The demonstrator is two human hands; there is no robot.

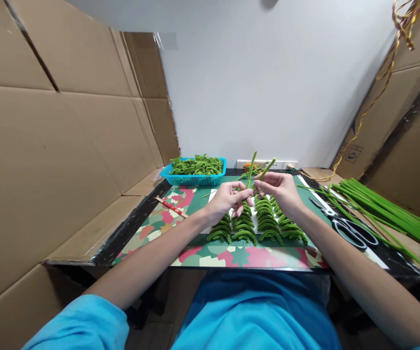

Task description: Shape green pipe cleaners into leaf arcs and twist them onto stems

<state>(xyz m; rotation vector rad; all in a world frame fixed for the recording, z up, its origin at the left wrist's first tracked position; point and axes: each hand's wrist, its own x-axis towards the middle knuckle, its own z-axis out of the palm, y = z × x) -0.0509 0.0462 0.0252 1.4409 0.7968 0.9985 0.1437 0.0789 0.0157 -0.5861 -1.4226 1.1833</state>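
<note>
A green fuzzy stem, its two ends pointing up in a V, is pinched between my hands above the mat. My left hand (230,198) is closed on the stem's lower part, and the left arm of the V (251,170) rises from it. Close beside it, my right hand (278,188) grips the same piece near the right arm of the V (269,168). Whether the two arms are one bent stem or two stems is hidden by the fingers. Below the hands, curved green pieces (244,228) lie in several columns, partly on white paper.
A blue basket (195,180) of curled green pieces stands at the back left. Scissors (352,232) and long green stems (395,209) lie at the right. A red stick (172,207) is on the left. Cardboard walls (67,136) flank the table.
</note>
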